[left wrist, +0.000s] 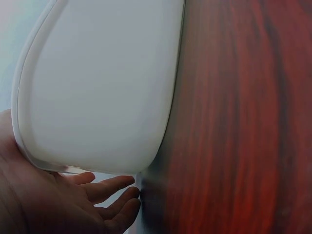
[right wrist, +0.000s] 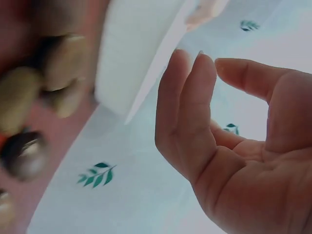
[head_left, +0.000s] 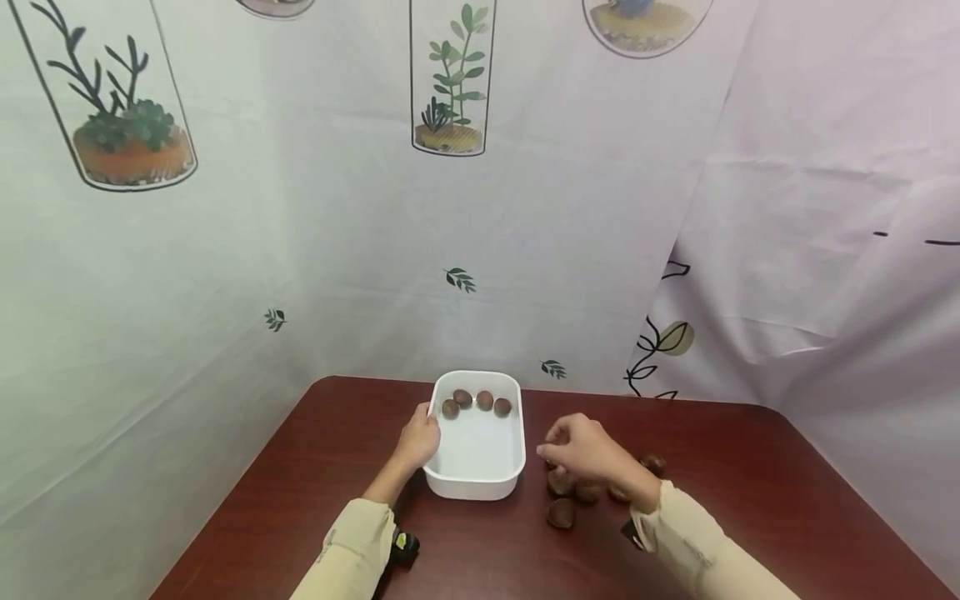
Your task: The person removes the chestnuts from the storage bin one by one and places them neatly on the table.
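A white rectangular tray (head_left: 472, 490) stands on the table with several chestnuts (head_left: 485, 401) inside along its far end. My left hand (head_left: 420, 437) grips the tray's left side, thumb at the rim; in the left wrist view its fingers (left wrist: 117, 187) lie along the outer wall. To the right of the tray, my right hand (head_left: 588, 450) hovers over a loose group of chestnuts (head_left: 560, 513). Seen from the right wrist, that hand (right wrist: 229, 141) has bent fingers and its thumb tip close to them, with nothing visible between. It partly hides the group in the head view.
The dark red wooden table (head_left: 300, 500) ends at a white printed cloth backdrop (head_left: 360, 275) behind and beside it. A dark band with a green mark (head_left: 405, 546) shows near the left wrist.
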### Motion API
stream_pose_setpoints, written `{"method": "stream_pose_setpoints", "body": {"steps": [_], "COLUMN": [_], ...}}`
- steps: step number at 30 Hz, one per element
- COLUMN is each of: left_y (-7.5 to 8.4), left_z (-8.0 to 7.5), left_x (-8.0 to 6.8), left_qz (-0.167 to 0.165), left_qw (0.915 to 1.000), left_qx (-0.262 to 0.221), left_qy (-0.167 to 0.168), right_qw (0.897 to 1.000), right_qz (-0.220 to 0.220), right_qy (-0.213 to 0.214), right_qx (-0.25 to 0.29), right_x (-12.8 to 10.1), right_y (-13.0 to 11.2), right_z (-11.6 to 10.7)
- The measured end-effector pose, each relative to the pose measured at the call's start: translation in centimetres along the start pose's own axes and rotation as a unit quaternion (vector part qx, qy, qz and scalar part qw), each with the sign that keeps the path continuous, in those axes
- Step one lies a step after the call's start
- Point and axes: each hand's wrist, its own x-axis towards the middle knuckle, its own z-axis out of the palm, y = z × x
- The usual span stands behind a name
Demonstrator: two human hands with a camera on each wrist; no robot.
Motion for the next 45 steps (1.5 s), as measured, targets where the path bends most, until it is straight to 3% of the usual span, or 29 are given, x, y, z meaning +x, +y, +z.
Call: {"method": "stream_pose_setpoints", "body": {"steps": [10, 15, 20, 24, 30, 37, 45], "left_y": [-0.2, 0.0, -0.1, -0.2, -0.3, -0.3, -0.2], "left_z": [0.0, 0.0, 0.1, 0.3, 0.4, 0.5, 0.3], "left_x": [0.1, 0.1, 0.2, 0.2, 0.2, 0.2, 0.4], "left_qz": [0.002, 0.004, 0.002, -0.002, 0.004, 0.006, 0.004], "left_qw": [1.0, 1.0, 1.0, 1.0, 0.9999, 0.9999, 1.0], "left_qx": [0.008, 0.004, 0.005, 0.002, 0.006, 0.003, -0.002], "left_qy": [0.004, 0.006, 0.004, 0.0, 0.012, 0.008, 0.001], "right_qw": [0.995, 0.993, 0.988, 0.984, 0.981, 0.963, 0.952], "right_qz": [0.035, 0.055, 0.074, 0.098, 0.121, 0.129, 0.154], "right_qy": [-0.063, -0.073, -0.089, -0.077, -0.072, -0.104, -0.113], "right_qx": [0.062, 0.071, 0.1, 0.131, 0.133, 0.213, 0.238], "right_x": [6.1, 9.1, 11.3, 12.4, 13.9, 15.2, 16.1], "right_y": [-4.7, -6.2, -6.0, -6.0, -6.2, -5.2, -4.4], "right_z": [1.1, 1.7, 3.3, 4.5, 5.4, 7.0, 8.8]}}
